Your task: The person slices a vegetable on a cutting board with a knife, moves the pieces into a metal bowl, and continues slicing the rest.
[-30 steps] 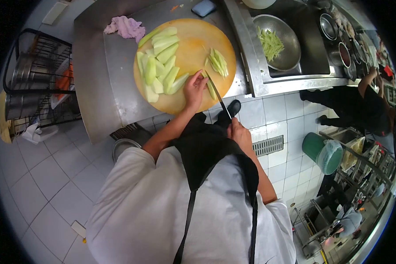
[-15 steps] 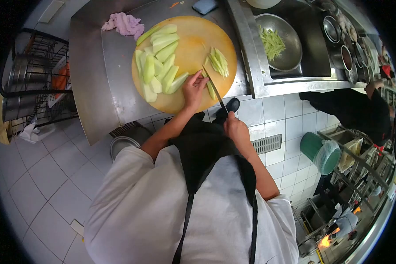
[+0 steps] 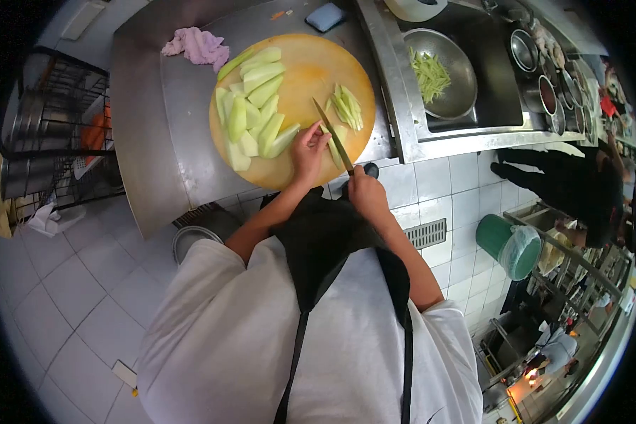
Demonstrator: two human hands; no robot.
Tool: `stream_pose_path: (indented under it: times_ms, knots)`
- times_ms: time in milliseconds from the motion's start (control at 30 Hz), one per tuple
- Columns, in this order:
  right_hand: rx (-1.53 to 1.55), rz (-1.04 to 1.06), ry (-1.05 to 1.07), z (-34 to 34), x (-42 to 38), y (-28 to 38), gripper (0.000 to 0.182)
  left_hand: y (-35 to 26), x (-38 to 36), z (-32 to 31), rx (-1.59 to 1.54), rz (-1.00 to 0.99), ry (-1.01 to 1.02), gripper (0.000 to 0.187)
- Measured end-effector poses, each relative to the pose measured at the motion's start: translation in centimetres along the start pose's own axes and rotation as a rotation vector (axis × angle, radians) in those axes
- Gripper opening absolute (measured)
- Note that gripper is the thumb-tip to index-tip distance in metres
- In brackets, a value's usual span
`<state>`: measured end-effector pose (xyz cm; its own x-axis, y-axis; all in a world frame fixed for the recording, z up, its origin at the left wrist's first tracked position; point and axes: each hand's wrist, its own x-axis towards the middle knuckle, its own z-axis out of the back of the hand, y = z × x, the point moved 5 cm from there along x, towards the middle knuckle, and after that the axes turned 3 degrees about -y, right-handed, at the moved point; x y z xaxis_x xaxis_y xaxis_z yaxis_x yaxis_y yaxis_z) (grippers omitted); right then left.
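Observation:
A round yellow cutting board (image 3: 311, 67) lies on the steel counter. My right hand (image 3: 366, 193) is wrapped round the handle of a kitchen knife (image 3: 333, 134), whose blade points up and left over the board. Close beside the blade, my left hand (image 3: 309, 152) has its fingers curled and bunched near a pale green vegetable piece (image 3: 336, 150); whether they grip anything is hidden. Several larger pale green vegetable wedges (image 3: 253, 116) cover the board's left side. A small pile of thin slices (image 3: 346, 107) sits at the right.
Right of the board, a metal bowl (image 3: 459, 85) with green shreds stands in the sink (image 3: 498, 92). A pink cloth (image 3: 196, 46) and a blue sponge (image 3: 325, 17) lie on the counter. A wire rack (image 3: 63, 99) stands left. Other people (image 3: 579, 184) are at the right.
My right hand and the knife have moved up and left, so the blade reaches farther over the board. The left hand's fingers stay close to the blade. The whole view has shifted slightly.

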<state>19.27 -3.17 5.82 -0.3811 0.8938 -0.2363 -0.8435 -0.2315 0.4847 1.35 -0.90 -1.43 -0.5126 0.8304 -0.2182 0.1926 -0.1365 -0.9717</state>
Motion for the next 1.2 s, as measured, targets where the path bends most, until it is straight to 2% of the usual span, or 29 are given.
stream_pose_path:
  times_ms: [167,233,767,1200]
  knots:
    - [0.025,0.014,-0.064,3.0,-1.7,1.2,0.016,1.0,0.0,0.3,-0.014,-0.006,0.025,0.040]
    - [-0.008,0.004,-0.010,3.1,-2.5,1.0,0.016,0.8,-0.1,0.2,-0.028,-0.009,0.014,0.039]
    - [-0.022,0.040,-0.039,1.8,-4.2,0.5,0.015,0.6,0.1,0.2,-0.061,0.054,-0.011,0.036]
    - [-0.040,-0.019,0.041,-0.2,-2.3,0.9,0.018,0.8,0.2,0.4,-0.100,0.066,-0.021,0.033]
